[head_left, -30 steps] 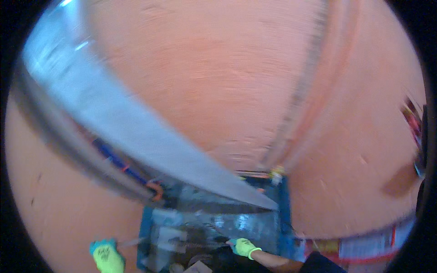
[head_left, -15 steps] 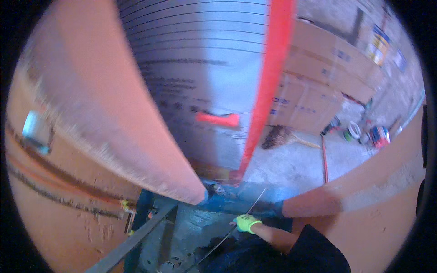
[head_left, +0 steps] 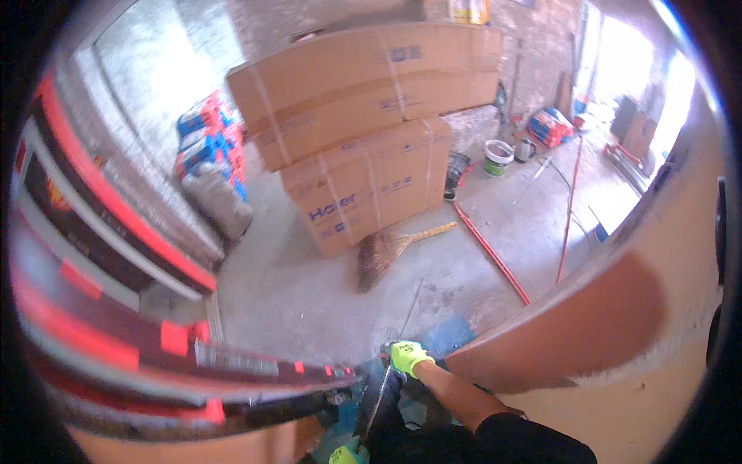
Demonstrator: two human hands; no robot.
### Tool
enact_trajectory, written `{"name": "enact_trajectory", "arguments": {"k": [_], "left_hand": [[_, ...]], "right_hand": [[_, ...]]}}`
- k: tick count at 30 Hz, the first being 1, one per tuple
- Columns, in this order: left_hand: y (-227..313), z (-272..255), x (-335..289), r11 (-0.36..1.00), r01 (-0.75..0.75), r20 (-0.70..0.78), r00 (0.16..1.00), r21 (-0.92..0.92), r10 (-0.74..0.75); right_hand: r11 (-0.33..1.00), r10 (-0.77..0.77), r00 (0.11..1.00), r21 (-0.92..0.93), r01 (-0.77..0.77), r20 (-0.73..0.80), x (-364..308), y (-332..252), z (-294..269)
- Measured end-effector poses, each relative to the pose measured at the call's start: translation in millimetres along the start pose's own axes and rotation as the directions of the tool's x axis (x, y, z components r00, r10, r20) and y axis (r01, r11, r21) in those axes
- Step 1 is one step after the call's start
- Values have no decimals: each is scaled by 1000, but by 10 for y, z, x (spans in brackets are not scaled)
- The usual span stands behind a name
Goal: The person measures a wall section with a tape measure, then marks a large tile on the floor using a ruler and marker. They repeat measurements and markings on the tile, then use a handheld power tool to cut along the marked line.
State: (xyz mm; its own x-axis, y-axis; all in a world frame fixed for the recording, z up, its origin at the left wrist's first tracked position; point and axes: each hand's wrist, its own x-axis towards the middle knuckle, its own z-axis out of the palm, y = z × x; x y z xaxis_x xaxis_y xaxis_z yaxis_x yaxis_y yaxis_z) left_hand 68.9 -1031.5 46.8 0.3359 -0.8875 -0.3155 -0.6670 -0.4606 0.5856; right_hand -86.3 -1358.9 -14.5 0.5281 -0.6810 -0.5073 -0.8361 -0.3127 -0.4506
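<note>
My right hand, in a yellow-green work glove, is closed round a long thin rod at the lower middle. The rod slants from the floor ahead down toward my body; its exact kind is not clear. At the bottom edge my left hand, gloved alike and partly cut off, has its fingers closed at the rod's near end. Below my hands are my dark-clothed legs and a blue-green surface, blurred in places.
Large cardboard boxes stand stacked ahead, with a straw broom leaning at their foot. A red pole lies on the floor near a white-green bucket. Red-taped door frame is at left, an orange-brown wall at right.
My view has swung right, bringing the boxes to the middle and the taped frame to the left. The right hand keeps the rod; the left hand has come into view at the bottom.
</note>
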Motion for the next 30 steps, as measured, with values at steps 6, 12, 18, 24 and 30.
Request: {"name": "enact_trajectory", "arguments": {"k": [6, 12, 18, 24, 30], "left_hand": [[290, -508, 1328, 896, 163, 194, 977, -414, -88], [1213, -1100, 2858, 962, 102, 268, 963, -252, -32], [2301, -1133, 4069, 975, -50, 370, 920, -217, 129], [3393, -563, 4989, 968, -115, 491, 844, -225, 215], [4986, 416, 5771, 896, -383, 515, 734, -224, 442]], "right_hand": [[995, -96, 992, 2, 96, 82, 1092, -133, -758], [982, -186, 980, 21, 188, -64, 1669, -188, -1828], [990, -138, 948, -76, 121, -288, 1815, 407, -2936], [996, 48, 861, 87, -5, -507, 1830, 1921, -3789], [903, 430, 805, 206, -378, -410, 1304, 3507, -4690]]}}
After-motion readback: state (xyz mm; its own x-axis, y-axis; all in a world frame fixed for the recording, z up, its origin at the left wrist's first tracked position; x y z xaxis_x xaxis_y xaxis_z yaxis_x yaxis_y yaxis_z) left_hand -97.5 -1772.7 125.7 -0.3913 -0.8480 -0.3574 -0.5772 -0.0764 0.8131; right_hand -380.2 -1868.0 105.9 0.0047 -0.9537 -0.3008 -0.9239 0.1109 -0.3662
